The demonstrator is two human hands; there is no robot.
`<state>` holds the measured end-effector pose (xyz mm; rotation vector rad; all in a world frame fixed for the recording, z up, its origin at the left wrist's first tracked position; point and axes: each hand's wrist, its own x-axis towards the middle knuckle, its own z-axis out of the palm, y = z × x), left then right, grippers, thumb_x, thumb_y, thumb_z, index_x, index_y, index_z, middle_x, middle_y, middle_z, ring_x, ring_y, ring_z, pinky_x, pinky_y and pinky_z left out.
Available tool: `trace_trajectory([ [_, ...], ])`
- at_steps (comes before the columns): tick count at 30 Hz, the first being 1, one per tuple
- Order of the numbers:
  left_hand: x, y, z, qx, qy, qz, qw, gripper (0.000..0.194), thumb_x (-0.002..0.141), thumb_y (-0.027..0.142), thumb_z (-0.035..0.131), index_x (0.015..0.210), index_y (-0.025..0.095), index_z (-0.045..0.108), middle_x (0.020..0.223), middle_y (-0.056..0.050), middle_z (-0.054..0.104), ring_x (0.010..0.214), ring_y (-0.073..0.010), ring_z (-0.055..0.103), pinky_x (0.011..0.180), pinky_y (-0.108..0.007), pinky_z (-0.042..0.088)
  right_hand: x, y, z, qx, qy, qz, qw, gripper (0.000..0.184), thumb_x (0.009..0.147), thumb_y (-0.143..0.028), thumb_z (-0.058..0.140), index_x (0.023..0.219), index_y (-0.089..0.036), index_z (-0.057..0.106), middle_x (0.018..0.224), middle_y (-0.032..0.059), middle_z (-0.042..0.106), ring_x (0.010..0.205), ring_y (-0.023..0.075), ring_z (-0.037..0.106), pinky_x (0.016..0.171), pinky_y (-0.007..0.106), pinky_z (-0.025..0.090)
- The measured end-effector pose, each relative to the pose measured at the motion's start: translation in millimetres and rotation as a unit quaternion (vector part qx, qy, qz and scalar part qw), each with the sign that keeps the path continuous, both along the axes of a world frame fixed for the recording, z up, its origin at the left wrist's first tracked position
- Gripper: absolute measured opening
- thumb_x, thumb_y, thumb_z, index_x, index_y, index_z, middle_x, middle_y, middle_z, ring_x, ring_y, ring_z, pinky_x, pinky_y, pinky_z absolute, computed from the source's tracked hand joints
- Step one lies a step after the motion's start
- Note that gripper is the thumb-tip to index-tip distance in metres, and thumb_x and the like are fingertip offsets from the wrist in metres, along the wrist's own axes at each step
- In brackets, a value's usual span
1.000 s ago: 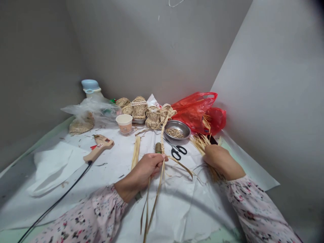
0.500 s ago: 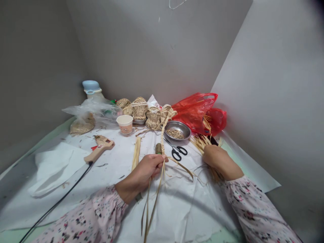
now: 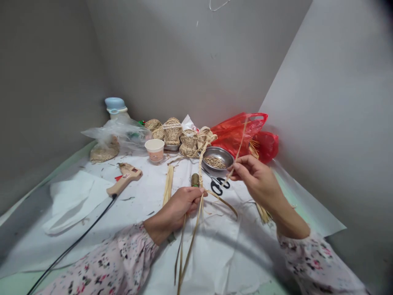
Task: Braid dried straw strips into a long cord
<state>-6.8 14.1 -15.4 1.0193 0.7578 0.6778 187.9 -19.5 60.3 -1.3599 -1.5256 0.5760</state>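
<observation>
A straw braid (image 3: 201, 166) runs down from the woven pieces at the back to my left hand (image 3: 183, 205), which pinches its lower end. Loose strands (image 3: 194, 241) hang below the fingers, and another bends off to the right. My right hand (image 3: 256, 176) is raised near the scissors and pinches a single straw strand (image 3: 242, 141) that points up. Below the right wrist lies a bundle of straw (image 3: 262, 213), mostly hidden by the arm. Black-handled scissors (image 3: 216, 187) and a dark green spool (image 3: 195, 179) lie close to the braid.
A glue gun (image 3: 125, 180) with a black cable lies at left. Behind are a paper cup (image 3: 154, 150), a metal bowl (image 3: 230, 157) of straw bits, woven straw pieces (image 3: 172, 132), a red plastic bag (image 3: 230, 133), a clear bag (image 3: 119, 131) and a bottle (image 3: 115, 104). Flat straw (image 3: 168, 184) lies left of the spool.
My right hand has lifted from the straw bundle and moved up and left, now with one strand in its fingers. My left hand still pinches the braid.
</observation>
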Motion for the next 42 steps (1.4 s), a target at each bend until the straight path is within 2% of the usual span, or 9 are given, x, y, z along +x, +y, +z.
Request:
trace_trajectory([
  [6,-0.6,1.0,0.5,-0.017,-0.023,0.001,1.000,0.030,0.077,0.039,0.059,0.061,0.015,0.048,0.050,0.009,0.027,0.040,-0.0033,0.017,0.040,-0.022,0.010,-30.8,-1.1,-33.2,0.142,-0.049,-0.040,0.988,0.017,0.091,-0.029,0.042,0.096,-0.018,0.053,0.090,0.0062,0.066,0.075,0.0133,0.065,0.071,0.028,0.052],
  [10,-0.7,2.9,-2.0,-0.031,-0.032,0.005,0.999,0.027,0.076,0.039,0.059,0.068,0.014,0.054,0.052,0.009,0.028,0.041,-0.0029,0.017,0.040,-0.020,0.011,-38.2,-5.3,-50.0,0.186,-0.127,0.015,0.974,0.013,0.090,-0.021,0.043,0.100,-0.019,0.051,0.095,0.0061,0.064,0.085,0.0139,0.064,0.078,0.028,0.052],
  [14,-0.5,3.8,-3.5,-0.040,-0.039,0.015,0.998,0.027,0.075,0.034,0.059,0.060,0.015,0.048,0.052,0.008,0.029,0.041,-0.0027,0.018,0.039,-0.020,0.012,-40.4,-8.3,-61.9,0.224,-0.167,0.084,0.957,0.016,0.088,-0.015,0.043,0.103,-0.020,0.048,0.099,0.0069,0.063,0.091,0.0139,0.062,0.080,0.029,0.051],
  [23,-0.3,3.6,-4.9,-0.050,-0.058,0.028,0.997,0.024,0.075,0.029,0.061,0.060,0.013,0.051,0.047,0.008,0.032,0.039,-0.0017,0.020,0.039,-0.017,0.014,-37.7,-13.4,-60.2,0.256,-0.225,0.219,0.914,0.027,0.084,-0.009,0.041,0.109,-0.019,0.044,0.108,0.0107,0.062,0.107,0.0166,0.057,0.089,0.034,0.049],
  [33,0.1,2.1,1.2,-0.052,-0.065,0.016,0.996,0.028,0.074,0.034,0.063,0.059,0.014,0.048,0.047,0.009,0.031,0.039,-0.0022,0.019,0.038,-0.017,0.013,-34.4,-12.5,-53.3,0.271,-0.218,0.283,0.894,0.031,0.076,-0.009,0.045,0.105,-0.018,0.048,0.107,0.0126,0.062,0.105,0.0217,0.058,0.087,0.037,0.049],
  [35,-0.2,1.4,3.5,-0.047,-0.054,0.014,0.997,0.030,0.074,0.034,0.062,0.057,0.015,0.047,0.046,0.009,0.028,0.039,-0.0024,0.018,0.038,-0.018,0.012,-31.0,-12.0,-51.2,0.286,-0.189,0.266,0.901,0.033,0.075,-0.013,0.045,0.107,-0.018,0.050,0.109,0.0120,0.061,0.103,0.0227,0.058,0.085,0.039,0.049],
  [37,-0.5,1.1,4.4,-0.040,-0.041,0.013,0.998,0.027,0.074,0.035,0.061,0.061,0.014,0.050,0.048,0.009,0.028,0.039,-0.0026,0.018,0.038,-0.019,0.011,-28.8,-9.6,-50.7,0.289,-0.140,0.192,0.927,0.030,0.077,-0.014,0.043,0.106,-0.019,0.051,0.104,0.0107,0.061,0.098,0.0220,0.058,0.082,0.039,0.048],
  [40,-0.7,1.2,3.8,-0.027,-0.026,0.012,0.999,0.027,0.077,0.037,0.059,0.064,0.015,0.051,0.048,0.010,0.028,0.039,-0.0029,0.018,0.039,-0.020,0.012,-29.7,-2.5,-53.7,0.228,-0.117,0.088,0.963,0.019,0.079,-0.013,0.047,0.096,-0.019,0.055,0.091,0.0073,0.061,0.086,0.0192,0.058,0.076,0.035,0.047],
  [42,-0.6,1.5,2.6,-0.017,-0.023,0.013,1.000,0.029,0.078,0.038,0.058,0.062,0.015,0.049,0.049,0.009,0.029,0.039,-0.0030,0.019,0.039,-0.020,0.012,-32.6,2.6,-57.0,0.167,-0.133,0.073,0.974,0.012,0.078,-0.014,0.051,0.087,-0.018,0.057,0.084,0.0052,0.060,0.079,0.0178,0.056,0.072,0.033,0.046],
])
